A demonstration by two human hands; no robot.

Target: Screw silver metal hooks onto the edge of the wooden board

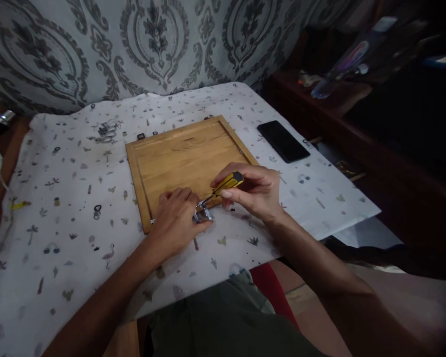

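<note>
Finger-gripped driver (227,183) in R hand (258,191), metal pc (206,213) in L hand (176,218), prob. risked slip onto thumb via off-angle push.

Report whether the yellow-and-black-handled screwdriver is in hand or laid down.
In hand: the right hand grips the screwdriver, which slants down toward the silver metal fitting.

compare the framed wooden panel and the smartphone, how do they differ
The framed wooden panel is yellowish brown; the smartphone is black. The panel is much larger than the smartphone. The left hand rests on the panel, while neither hand touches the smartphone. Both are rectangular and lie on the printed tablecloth.
</note>
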